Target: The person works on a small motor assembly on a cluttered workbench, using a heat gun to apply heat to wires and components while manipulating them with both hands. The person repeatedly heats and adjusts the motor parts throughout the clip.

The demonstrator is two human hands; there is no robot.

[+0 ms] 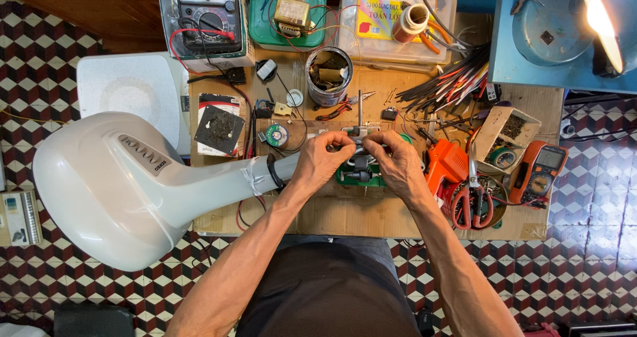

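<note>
2 hands, left hand (323,158) and right hand (393,158), pinch 1 small metal part (358,152). 2 multimeters: 11 o'clock (207,15), 3 o'clock (539,171). 1 tin can (328,77) at 12 o'clock holds scraps.

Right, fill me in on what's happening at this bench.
A person sits at a cluttered wooden workbench, both hands together at its middle. The left hand and right hand pinch a small metal part over a green piece. A large white appliance housing lies on its side at the left, its neck pointing toward the hands. Red-handled scissors, an orange multimeter and a tin can lie nearby.
</note>
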